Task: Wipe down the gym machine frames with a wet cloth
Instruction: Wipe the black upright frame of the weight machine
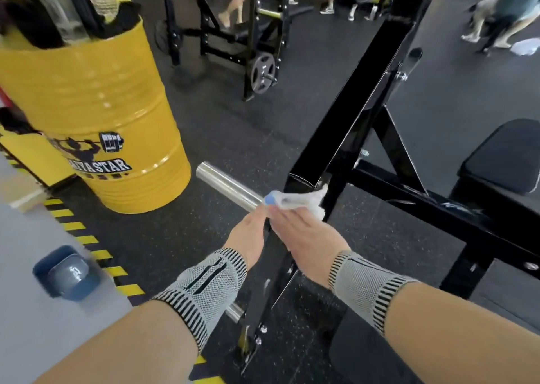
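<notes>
The right hand (306,237) lies flat, fingers straight, pressing the white cloth (295,204) against the joint where the chrome bar (228,186) meets the black frame (350,115); the left hand (248,236), just beside it, has its grip hidden at the bar, so I cannot tell how far it is closed. To do this step well, I judge the palm should keep the cloth spread and drag it along the beam instead of dabbing. The beam's long axis runs up and away from the right grip, and the bar points up-left.
</notes>
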Tool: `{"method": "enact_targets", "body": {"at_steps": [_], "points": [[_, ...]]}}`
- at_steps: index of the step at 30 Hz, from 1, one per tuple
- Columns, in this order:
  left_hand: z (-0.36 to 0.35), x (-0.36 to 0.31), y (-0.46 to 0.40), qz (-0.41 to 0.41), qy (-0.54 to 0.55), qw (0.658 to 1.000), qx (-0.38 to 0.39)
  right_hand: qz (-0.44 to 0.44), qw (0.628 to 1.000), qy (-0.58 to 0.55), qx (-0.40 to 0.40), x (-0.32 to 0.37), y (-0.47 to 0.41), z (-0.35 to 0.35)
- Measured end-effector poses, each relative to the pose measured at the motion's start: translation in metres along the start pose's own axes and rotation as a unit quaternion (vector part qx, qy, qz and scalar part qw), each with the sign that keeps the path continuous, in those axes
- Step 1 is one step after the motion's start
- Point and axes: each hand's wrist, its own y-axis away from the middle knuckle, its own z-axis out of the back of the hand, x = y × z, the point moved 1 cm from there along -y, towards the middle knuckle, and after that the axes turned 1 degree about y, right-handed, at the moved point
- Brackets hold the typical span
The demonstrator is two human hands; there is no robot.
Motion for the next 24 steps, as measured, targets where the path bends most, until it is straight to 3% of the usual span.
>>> {"method": "enact_targets", "body": {"at_steps": [3,8,13,16,20,24], "points": [[-0.006,0.013,-0.003,0.011,0.011,1.000,-0.026,0.020,0.999,-0.037,0.007,0.011,-0.002,-0.005],[-0.004,0.021,-0.011,0.003,0.050,0.999,-0.021,-0.076,0.993,-0.011,-0.093,-0.016,-0.011,-0.007],[0.004,0.048,-0.024,-0.008,0.039,0.999,-0.018,-0.002,0.998,-0.002,-0.059,0.051,0.000,-0.046],[0.008,0.068,-0.028,-0.001,0.043,0.999,-0.022,0.013,0.997,0.003,-0.081,0.047,0.000,-0.052],[-0.001,0.090,-0.037,-0.037,0.072,0.997,0.008,-0.122,0.977,0.039,-0.173,0.025,-0.012,-0.052],[-0.011,0.116,-0.054,-0.111,0.070,0.991,-0.002,0.006,0.987,0.088,-0.136,0.091,-0.005,-0.097]]}}
